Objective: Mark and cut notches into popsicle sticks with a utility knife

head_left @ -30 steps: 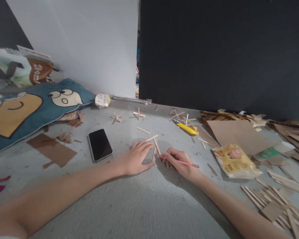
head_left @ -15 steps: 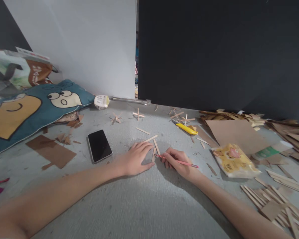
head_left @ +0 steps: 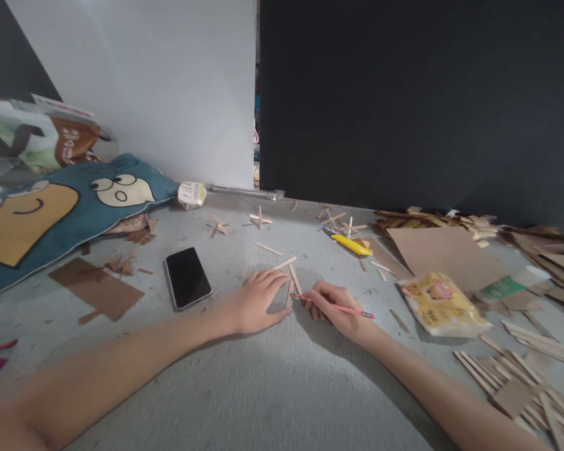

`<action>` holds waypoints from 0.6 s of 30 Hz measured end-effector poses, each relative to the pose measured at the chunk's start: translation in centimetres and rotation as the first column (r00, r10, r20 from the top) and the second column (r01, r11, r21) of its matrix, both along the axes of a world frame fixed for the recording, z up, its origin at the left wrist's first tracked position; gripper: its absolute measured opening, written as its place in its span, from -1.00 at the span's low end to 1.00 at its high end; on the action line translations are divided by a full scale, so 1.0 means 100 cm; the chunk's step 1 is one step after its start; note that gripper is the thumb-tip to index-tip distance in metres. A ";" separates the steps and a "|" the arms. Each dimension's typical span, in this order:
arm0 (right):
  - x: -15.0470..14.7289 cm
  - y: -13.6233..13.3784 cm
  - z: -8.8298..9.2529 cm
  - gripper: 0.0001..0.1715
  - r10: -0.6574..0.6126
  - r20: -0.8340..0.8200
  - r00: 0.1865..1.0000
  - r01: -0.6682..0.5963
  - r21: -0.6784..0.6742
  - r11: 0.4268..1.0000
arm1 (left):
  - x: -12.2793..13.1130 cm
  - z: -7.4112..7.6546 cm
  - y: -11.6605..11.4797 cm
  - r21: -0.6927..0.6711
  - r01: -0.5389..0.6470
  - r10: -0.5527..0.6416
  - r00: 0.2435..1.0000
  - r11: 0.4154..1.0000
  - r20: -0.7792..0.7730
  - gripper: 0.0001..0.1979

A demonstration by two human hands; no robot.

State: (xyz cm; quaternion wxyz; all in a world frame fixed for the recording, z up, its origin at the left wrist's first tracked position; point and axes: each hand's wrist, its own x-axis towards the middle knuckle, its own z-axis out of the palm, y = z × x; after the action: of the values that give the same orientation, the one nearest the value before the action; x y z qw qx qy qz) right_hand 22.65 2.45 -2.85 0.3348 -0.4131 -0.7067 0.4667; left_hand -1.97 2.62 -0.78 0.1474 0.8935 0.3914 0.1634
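My right hand (head_left: 334, 305) grips a pink pencil (head_left: 350, 309), its tip touching or close above a short wooden stick (head_left: 289, 294) on the grey table. Flat on the table lies my left hand (head_left: 262, 300), fingers spread, with the thumb beside the lower end of that stick. Between the hands a longer wooden stick (head_left: 295, 278) slants, and another stick (head_left: 284, 263) lies by my left fingertips. A loose stick (head_left: 268, 249) rests farther back. Small crossed-stick pieces, one of them a star shape (head_left: 261, 218), stand behind these.
Left of my hand is a black phone (head_left: 188, 278), with brown cardboard (head_left: 96, 289) and a blue cushion (head_left: 136, 181) beyond. On the right are a yellow cutter (head_left: 352, 245), a tissue pack (head_left: 442, 304), a glue bottle (head_left: 512, 285) and a pile of wooden sticks (head_left: 507, 382). Dark panel (head_left: 418, 106) behind.
Almost nothing differs. Both hands and the pencil keep their places, and the view has shifted very slightly.
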 end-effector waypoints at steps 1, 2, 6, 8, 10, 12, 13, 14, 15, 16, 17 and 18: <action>0.000 0.000 0.000 -0.47 0.002 0.003 1.000 -0.002 0.002 1.000 | 0.000 0.000 0.000 0.001 0.002 -0.002 1.000 1.000 0.000 -0.40; 0.000 0.000 -0.001 -0.48 0.008 0.008 1.000 -0.008 0.007 1.000 | 0.000 0.000 0.000 0.002 0.005 -0.005 1.000 1.000 0.000 -0.40; 0.001 0.001 -0.003 -0.47 0.003 0.025 1.000 -0.003 0.009 1.000 | 0.000 0.000 0.000 0.010 0.009 -0.009 1.000 1.000 0.009 -0.40; 0.001 0.001 -0.004 -0.48 -0.009 0.031 0.999 0.008 0.011 1.000 | 0.000 -0.001 0.000 0.014 0.007 -0.007 1.000 1.000 0.011 -0.40; 0.001 0.002 -0.005 -0.48 -0.002 0.043 0.999 0.001 0.013 1.000 | -0.001 -0.002 0.001 0.013 0.005 -0.005 1.000 1.000 0.013 -0.40; 0.001 0.002 -0.005 -0.48 0.000 0.047 0.999 -0.001 0.008 1.000 | -0.001 -0.003 0.001 0.007 0.003 -0.003 1.000 1.000 0.016 -0.39; 0.001 0.002 -0.005 -0.48 -0.004 0.042 0.999 0.004 0.005 1.000 | -0.002 -0.004 0.001 0.002 0.002 -0.002 1.000 1.000 0.016 -0.38; 0.000 0.001 -0.004 -0.48 -0.009 0.034 0.999 0.009 0.002 1.000 | -0.002 -0.004 0.001 -0.002 0.000 0.000 1.000 1.000 0.014 -0.37; 0.000 0.001 -0.004 -0.48 -0.010 0.025 1.000 0.010 0.000 1.000 | -0.002 -0.005 0.001 -0.006 0.001 -0.001 1.000 1.000 0.011 -0.36; 0.000 0.001 -0.004 -0.48 -0.006 0.015 1.000 0.006 -0.001 1.000 | -0.002 -0.005 0.002 -0.010 0.001 -0.001 1.000 1.000 0.009 -0.36; 0.000 0.001 -0.003 -0.48 0.000 0.009 1.000 0.000 -0.005 1.000 | -0.002 -0.005 0.002 -0.011 0.001 -0.001 1.000 1.000 0.008 -0.36; 0.000 0.001 -0.003 -0.48 0.006 0.005 1.000 -0.006 -0.011 1.000 | -0.002 -0.005 0.002 -0.011 0.000 0.001 1.000 1.000 0.007 -0.36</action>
State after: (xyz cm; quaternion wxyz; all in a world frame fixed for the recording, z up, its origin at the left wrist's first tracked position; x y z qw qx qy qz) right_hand 22.61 2.58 -3.14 0.3296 -0.4141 -0.7062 0.4704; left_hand -2.21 2.77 -1.28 0.1537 0.8920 0.3920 0.1641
